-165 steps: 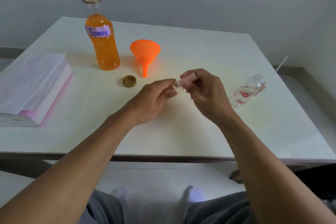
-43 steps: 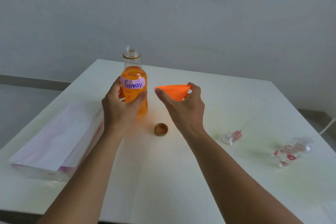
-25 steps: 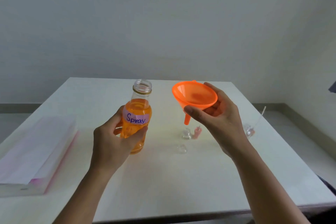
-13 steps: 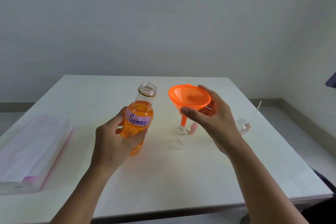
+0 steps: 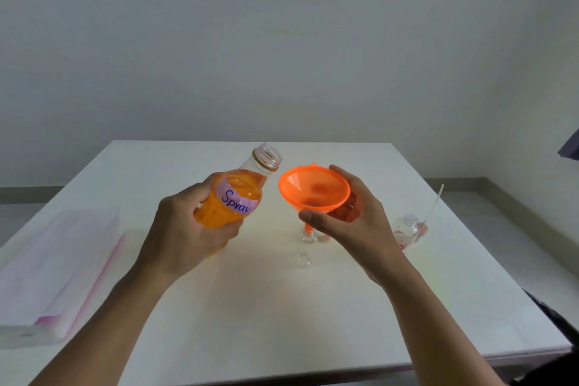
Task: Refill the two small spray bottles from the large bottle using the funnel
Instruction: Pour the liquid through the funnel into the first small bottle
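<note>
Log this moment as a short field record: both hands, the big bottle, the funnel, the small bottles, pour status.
left hand: grips large bottle, tilted toward the funnel
large bottle: uncapped, orange liquid, label "Spray"
right hand: holds funnel by its bowl
funnel: upright, spout at the neck of first small bottle
second small bottle: uncapped, farther right on table
pour: not begun; no liquid seen in funnel

Around the funnel (image 5: 314, 189)
Just left, large bottle (image 5: 238, 194); under its spout, small bottle (image 5: 308, 238); right, second bottle (image 5: 407, 229); far left, paper stack (image 5: 56, 260).
</note>
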Available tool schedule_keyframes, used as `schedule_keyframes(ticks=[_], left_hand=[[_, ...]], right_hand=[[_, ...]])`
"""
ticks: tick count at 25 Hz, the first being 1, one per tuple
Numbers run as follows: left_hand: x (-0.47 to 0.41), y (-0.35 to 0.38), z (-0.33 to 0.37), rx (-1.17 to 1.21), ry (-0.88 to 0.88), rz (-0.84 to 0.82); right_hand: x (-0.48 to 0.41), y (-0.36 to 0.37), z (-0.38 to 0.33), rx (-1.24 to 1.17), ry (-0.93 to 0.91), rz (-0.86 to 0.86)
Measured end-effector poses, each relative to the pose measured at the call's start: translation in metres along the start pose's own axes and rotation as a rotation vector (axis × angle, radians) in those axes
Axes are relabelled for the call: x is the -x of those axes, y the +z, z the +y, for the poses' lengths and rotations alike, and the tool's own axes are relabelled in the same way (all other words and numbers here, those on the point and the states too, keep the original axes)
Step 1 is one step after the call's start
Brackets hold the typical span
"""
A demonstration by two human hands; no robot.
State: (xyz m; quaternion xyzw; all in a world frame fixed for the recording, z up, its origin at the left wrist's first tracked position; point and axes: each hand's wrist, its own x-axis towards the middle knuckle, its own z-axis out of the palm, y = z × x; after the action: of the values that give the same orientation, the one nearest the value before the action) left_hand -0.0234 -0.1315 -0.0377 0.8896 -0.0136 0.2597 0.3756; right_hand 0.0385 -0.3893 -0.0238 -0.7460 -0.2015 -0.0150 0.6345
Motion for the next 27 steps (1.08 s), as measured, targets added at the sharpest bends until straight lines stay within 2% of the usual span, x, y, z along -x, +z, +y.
schedule_keyframes(ticks=[6,11,27], left_hand=[[-0.03,-0.02,0.005,-0.354,0.163,-0.05],[-0.042,-0.025,0.005,-0.51,0.263,-0.035],[-0.055,-0.033,0.01,-0.652,0.434,-0.006]], right_hand=[[0.001,-0.001,0.006,0.026,0.005,-0.009],[0.0,0.001,0.007,0.042,0.006,-0.013],[-0.001,0.0,0.01,0.039,0.01,-0.021]])
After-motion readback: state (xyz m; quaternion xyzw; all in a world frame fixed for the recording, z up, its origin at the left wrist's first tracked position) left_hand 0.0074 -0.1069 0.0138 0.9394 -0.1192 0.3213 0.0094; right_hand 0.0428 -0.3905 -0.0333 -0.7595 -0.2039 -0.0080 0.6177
